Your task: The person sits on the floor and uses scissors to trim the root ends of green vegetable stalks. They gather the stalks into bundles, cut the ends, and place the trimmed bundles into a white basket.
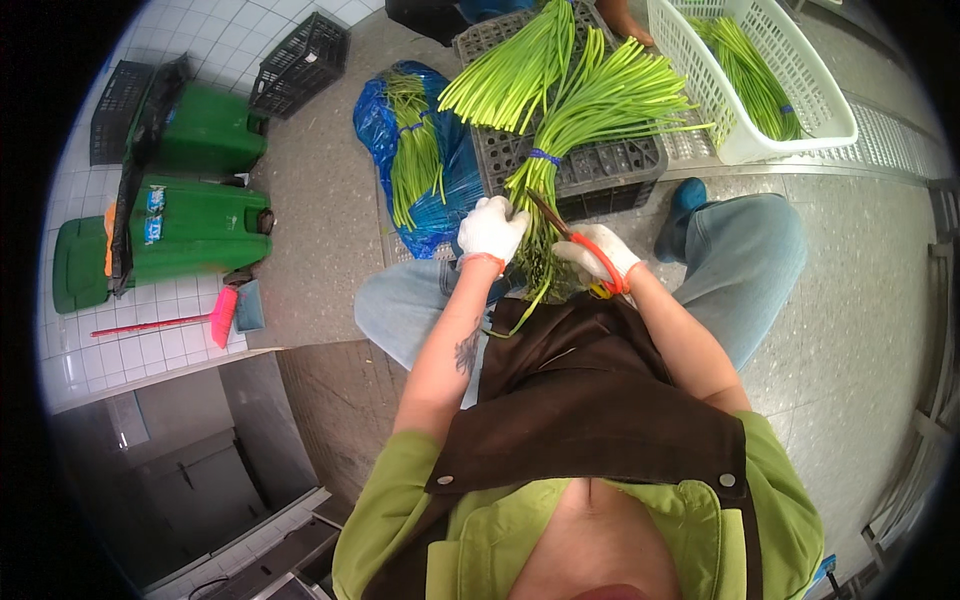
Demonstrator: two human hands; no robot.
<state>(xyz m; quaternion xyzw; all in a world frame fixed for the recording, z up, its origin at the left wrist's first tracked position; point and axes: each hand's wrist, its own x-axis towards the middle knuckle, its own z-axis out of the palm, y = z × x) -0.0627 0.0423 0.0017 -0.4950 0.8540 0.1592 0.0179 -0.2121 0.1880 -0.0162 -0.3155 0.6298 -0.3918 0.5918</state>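
Stalks, bright green and gathered in a bound bundle (590, 105), fanned toward one o'clock over a black crate (610, 172), cinched by a blue band (545, 156). The gloved left hand (492, 230) was closed, seemingly round the stalks just below that band. The gloved right hand (620, 246), just past three o'clock from it, curled round red-handled scissors (578, 240) — how far apart their blades stood could not be told. Trimming the thin lower ends (540, 265) looked like the step in hand; the next move seemed to call for a steady left grip and blades clear of the glove. Another bunch (515, 80) lay at eleven o'clock; a white basket (752, 147) stood at two.
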